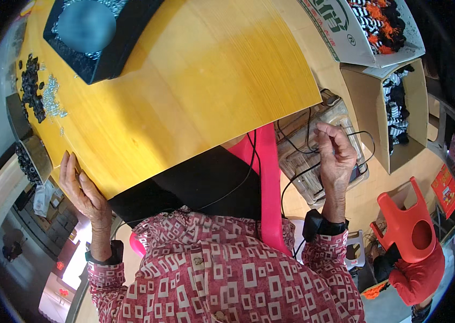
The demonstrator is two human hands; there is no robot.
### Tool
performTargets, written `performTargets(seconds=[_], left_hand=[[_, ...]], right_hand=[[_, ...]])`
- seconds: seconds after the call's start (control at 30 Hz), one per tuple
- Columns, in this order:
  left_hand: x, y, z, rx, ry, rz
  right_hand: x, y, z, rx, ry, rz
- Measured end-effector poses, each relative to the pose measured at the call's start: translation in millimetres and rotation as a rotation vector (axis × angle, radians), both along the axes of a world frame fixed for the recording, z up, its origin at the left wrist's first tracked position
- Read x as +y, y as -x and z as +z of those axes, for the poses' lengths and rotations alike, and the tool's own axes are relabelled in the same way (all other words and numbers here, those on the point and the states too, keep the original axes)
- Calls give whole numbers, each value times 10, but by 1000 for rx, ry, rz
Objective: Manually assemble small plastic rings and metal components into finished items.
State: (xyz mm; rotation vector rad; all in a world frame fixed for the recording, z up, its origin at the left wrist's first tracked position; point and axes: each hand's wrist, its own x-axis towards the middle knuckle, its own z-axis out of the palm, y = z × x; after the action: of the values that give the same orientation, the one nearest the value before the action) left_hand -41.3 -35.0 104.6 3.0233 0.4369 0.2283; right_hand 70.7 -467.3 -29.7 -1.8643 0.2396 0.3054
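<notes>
My left hand (83,192) lies on the near left corner of the yellow wood-grain table (211,81), its fingers stretched along the edge. Off the table's right end, my right hand (337,157) hangs over a worn brown stool or crate (303,177). Its fingers are bent in towards the thumb, and whatever may be between them is too small to make out. A thin black cable (298,175) loops close to that hand. On the table's left side lie a heap of small black parts (34,94) and a scatter of small silvery pieces (51,97).
A dark bin (94,70) with silvery bits and a blurred blue round shape stands at the far left. Cartons (364,91) of striped and orange items stand right. Below them are a red plastic stool (407,215) and a person in red (418,277). A pink strap (269,188) hangs before me.
</notes>
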Motion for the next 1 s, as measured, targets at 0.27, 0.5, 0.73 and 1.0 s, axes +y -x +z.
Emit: performTargets(seconds=[0.27,0.5,0.73,1.0], left_hand=[[-69,-34,-20,-61,110,-26],[-137,-72,-232,-210,328,-41],[-199,-53,-393,-248,416,-110],[-347,-221,-381,-363,509,-156]], right_hand=[[186,23,175,-40,73,149],[283,-130,559,-203,167,289],[147,-69,822,-232,255,444],[464,-99,998,-280,345,598]])
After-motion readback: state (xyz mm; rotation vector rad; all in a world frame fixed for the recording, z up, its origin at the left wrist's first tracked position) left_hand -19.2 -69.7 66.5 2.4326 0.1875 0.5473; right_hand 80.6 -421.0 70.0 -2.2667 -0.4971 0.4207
